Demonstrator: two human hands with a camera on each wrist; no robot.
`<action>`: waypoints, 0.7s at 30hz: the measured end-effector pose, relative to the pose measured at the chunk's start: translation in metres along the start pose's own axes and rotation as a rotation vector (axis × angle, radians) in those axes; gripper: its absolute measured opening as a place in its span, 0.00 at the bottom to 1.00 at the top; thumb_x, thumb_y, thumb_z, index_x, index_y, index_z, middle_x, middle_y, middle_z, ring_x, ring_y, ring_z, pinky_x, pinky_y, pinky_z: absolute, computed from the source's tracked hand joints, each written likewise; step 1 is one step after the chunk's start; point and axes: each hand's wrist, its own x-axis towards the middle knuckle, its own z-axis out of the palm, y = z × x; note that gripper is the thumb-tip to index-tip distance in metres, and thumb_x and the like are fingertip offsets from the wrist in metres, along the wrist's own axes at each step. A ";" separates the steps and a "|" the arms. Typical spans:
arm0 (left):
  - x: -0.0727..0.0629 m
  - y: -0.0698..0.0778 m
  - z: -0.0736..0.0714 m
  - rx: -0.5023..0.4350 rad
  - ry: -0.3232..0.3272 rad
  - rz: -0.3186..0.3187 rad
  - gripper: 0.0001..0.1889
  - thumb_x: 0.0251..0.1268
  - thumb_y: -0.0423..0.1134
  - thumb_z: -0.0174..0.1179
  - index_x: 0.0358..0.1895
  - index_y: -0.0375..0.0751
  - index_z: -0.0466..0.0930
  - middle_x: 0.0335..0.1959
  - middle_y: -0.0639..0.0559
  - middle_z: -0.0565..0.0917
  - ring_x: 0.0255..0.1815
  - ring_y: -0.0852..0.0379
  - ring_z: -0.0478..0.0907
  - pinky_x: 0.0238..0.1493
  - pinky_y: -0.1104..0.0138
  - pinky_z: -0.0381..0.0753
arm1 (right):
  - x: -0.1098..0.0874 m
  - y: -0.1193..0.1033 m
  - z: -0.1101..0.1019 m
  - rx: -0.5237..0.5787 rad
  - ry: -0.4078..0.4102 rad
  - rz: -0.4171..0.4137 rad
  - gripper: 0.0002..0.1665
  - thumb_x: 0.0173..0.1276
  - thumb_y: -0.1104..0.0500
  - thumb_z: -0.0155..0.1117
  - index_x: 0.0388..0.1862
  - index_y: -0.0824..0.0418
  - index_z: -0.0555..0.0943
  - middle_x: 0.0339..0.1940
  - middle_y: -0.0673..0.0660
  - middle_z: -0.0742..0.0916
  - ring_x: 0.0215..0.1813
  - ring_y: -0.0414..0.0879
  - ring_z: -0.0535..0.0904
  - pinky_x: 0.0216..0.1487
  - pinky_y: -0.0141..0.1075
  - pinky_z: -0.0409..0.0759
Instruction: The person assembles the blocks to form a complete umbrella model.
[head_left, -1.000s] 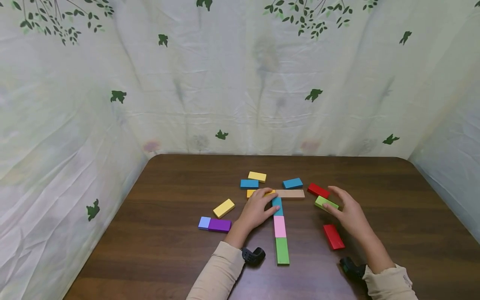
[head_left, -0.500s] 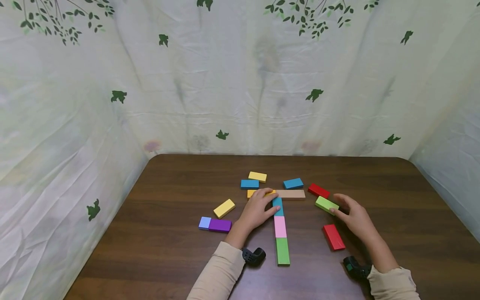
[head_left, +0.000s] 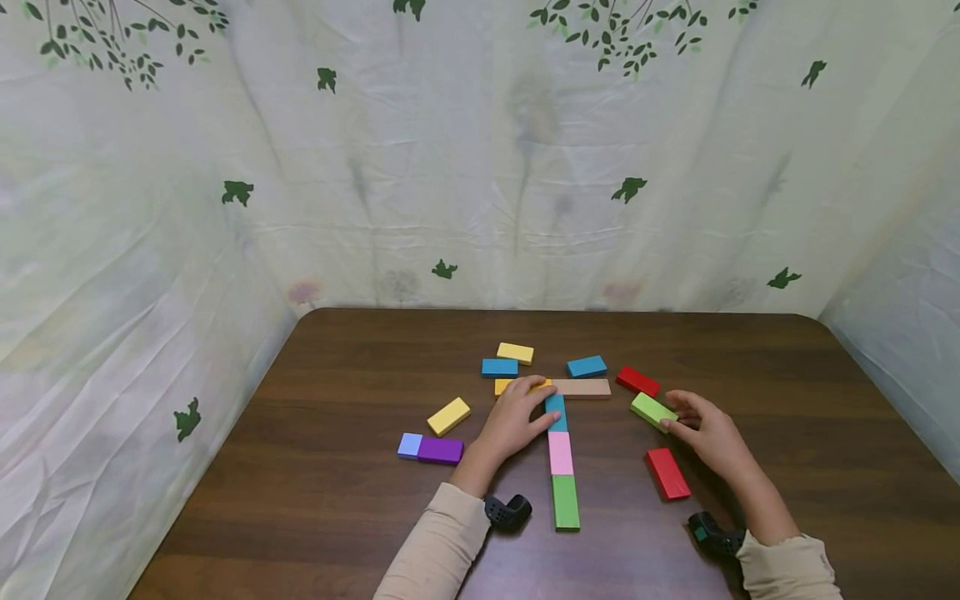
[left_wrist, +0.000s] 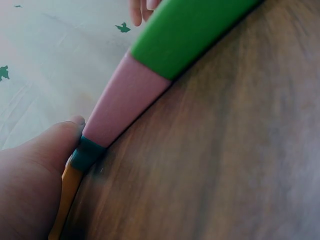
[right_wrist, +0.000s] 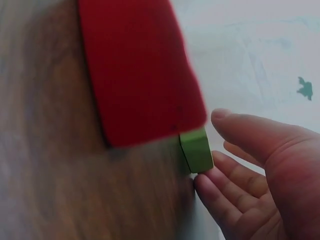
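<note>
My left hand [head_left: 513, 422] rests over the junction of an orange block [head_left: 501, 387] and a blue block [head_left: 555, 412]. Its fingers lie over the orange one and its thumb touches the blue one. Below the blue block, a pink block [head_left: 559, 454] and a green block [head_left: 566, 502] continue the line. A tan block [head_left: 581, 389] extends right from the orange one. At the right, my right hand [head_left: 707, 433] is beside the near end of a light green block [head_left: 651, 411], thumb and fingers spread around that end. In the right wrist view a gap shows between thumb and light green block [right_wrist: 197, 152].
Red blocks [head_left: 637, 381] lie behind and in front of the light green one. Two blue blocks [head_left: 587, 367] and a yellow block [head_left: 516, 354] sit behind the line. Left are another yellow block [head_left: 448, 417], a purple block [head_left: 440, 451] and a pale blue block [head_left: 408, 446].
My right hand has drawn back toward the right and nearer to me, uncovering more of the light green block. The left hand and the blocks look unmoved.
</note>
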 end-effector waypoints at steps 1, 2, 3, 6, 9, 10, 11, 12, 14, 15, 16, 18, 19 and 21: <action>0.000 0.000 0.000 -0.001 0.001 0.000 0.25 0.62 0.55 0.52 0.59 0.49 0.72 0.59 0.49 0.68 0.61 0.52 0.61 0.59 0.59 0.62 | 0.000 0.000 0.000 0.003 -0.003 -0.002 0.27 0.60 0.58 0.63 0.55 0.69 0.69 0.49 0.68 0.77 0.46 0.58 0.75 0.46 0.49 0.73; 0.000 0.000 0.000 -0.001 0.001 0.001 0.25 0.62 0.55 0.52 0.59 0.49 0.72 0.59 0.49 0.68 0.61 0.52 0.60 0.59 0.59 0.62 | 0.000 0.000 0.000 0.005 -0.008 -0.005 0.27 0.60 0.58 0.63 0.55 0.69 0.69 0.49 0.68 0.77 0.45 0.58 0.75 0.46 0.49 0.74; 0.000 0.000 0.000 -0.002 0.000 0.000 0.25 0.62 0.55 0.52 0.59 0.49 0.71 0.59 0.49 0.68 0.61 0.52 0.60 0.59 0.59 0.61 | -0.001 0.000 -0.001 0.010 -0.014 -0.008 0.27 0.60 0.58 0.63 0.55 0.69 0.69 0.49 0.68 0.77 0.45 0.57 0.75 0.46 0.49 0.74; 0.000 0.000 0.000 -0.006 -0.003 0.000 0.25 0.62 0.54 0.52 0.59 0.49 0.71 0.59 0.49 0.68 0.61 0.53 0.60 0.59 0.59 0.61 | -0.001 0.000 -0.001 0.020 -0.035 -0.012 0.27 0.60 0.57 0.63 0.55 0.68 0.69 0.50 0.67 0.77 0.43 0.56 0.76 0.44 0.48 0.75; 0.000 0.000 0.000 -0.007 -0.001 0.000 0.24 0.62 0.54 0.52 0.59 0.49 0.71 0.59 0.50 0.68 0.61 0.52 0.60 0.58 0.59 0.62 | -0.002 0.000 -0.002 0.033 -0.069 -0.013 0.28 0.60 0.56 0.63 0.56 0.67 0.69 0.51 0.67 0.76 0.43 0.55 0.76 0.42 0.45 0.75; 0.000 0.000 0.000 -0.008 0.000 0.000 0.24 0.62 0.54 0.52 0.59 0.49 0.71 0.59 0.50 0.68 0.61 0.52 0.60 0.58 0.58 0.62 | -0.002 0.001 -0.003 0.036 -0.081 -0.014 0.28 0.60 0.55 0.63 0.56 0.67 0.69 0.51 0.67 0.75 0.43 0.55 0.76 0.42 0.44 0.76; 0.000 0.000 0.000 -0.008 0.001 0.000 0.24 0.62 0.54 0.52 0.59 0.49 0.71 0.59 0.50 0.68 0.61 0.52 0.60 0.58 0.58 0.62 | -0.002 0.001 -0.003 0.042 -0.095 -0.014 0.29 0.60 0.55 0.63 0.56 0.66 0.69 0.52 0.66 0.75 0.43 0.54 0.76 0.41 0.42 0.76; 0.000 0.000 0.000 -0.007 0.001 -0.001 0.24 0.62 0.54 0.52 0.59 0.49 0.71 0.59 0.50 0.68 0.61 0.52 0.60 0.59 0.58 0.62 | -0.002 0.001 -0.003 0.050 -0.108 -0.018 0.29 0.60 0.55 0.63 0.57 0.66 0.69 0.52 0.66 0.75 0.42 0.53 0.76 0.40 0.40 0.76; -0.001 0.000 -0.001 -0.009 -0.002 -0.004 0.24 0.62 0.54 0.52 0.59 0.49 0.71 0.59 0.50 0.68 0.61 0.52 0.60 0.59 0.58 0.61 | -0.002 0.001 -0.004 0.069 -0.129 -0.022 0.29 0.59 0.55 0.64 0.57 0.66 0.68 0.53 0.65 0.74 0.41 0.51 0.76 0.38 0.36 0.76; 0.000 0.000 -0.001 -0.009 -0.005 -0.007 0.24 0.62 0.54 0.52 0.60 0.49 0.71 0.59 0.50 0.68 0.61 0.52 0.60 0.59 0.58 0.61 | -0.002 0.001 -0.004 0.081 -0.140 -0.023 0.30 0.59 0.56 0.64 0.58 0.66 0.68 0.53 0.65 0.74 0.41 0.50 0.76 0.37 0.35 0.76; 0.000 0.000 -0.001 -0.010 -0.007 -0.009 0.24 0.62 0.54 0.52 0.60 0.49 0.71 0.59 0.50 0.68 0.61 0.52 0.60 0.59 0.58 0.61 | -0.002 0.001 -0.004 0.092 -0.153 -0.029 0.30 0.59 0.57 0.64 0.58 0.66 0.67 0.54 0.65 0.74 0.40 0.49 0.76 0.37 0.34 0.75; 0.000 0.000 -0.001 -0.010 -0.011 -0.011 0.24 0.62 0.54 0.52 0.60 0.49 0.71 0.59 0.50 0.67 0.61 0.52 0.60 0.59 0.58 0.61 | -0.003 0.000 -0.004 0.118 -0.174 -0.029 0.32 0.59 0.58 0.64 0.59 0.67 0.66 0.55 0.66 0.72 0.40 0.49 0.76 0.35 0.33 0.75; 0.000 0.000 -0.001 -0.011 -0.010 -0.011 0.24 0.62 0.54 0.52 0.60 0.49 0.71 0.59 0.50 0.67 0.61 0.52 0.60 0.59 0.58 0.61 | -0.003 -0.001 -0.004 0.124 -0.184 -0.025 0.32 0.59 0.58 0.64 0.60 0.67 0.65 0.55 0.66 0.72 0.40 0.49 0.76 0.35 0.33 0.75; 0.000 0.000 -0.001 -0.009 -0.007 -0.008 0.24 0.62 0.54 0.52 0.60 0.49 0.71 0.59 0.50 0.68 0.61 0.52 0.60 0.59 0.58 0.61 | -0.003 -0.002 -0.004 0.131 -0.200 -0.016 0.34 0.59 0.58 0.64 0.61 0.67 0.64 0.55 0.66 0.71 0.40 0.50 0.75 0.35 0.34 0.75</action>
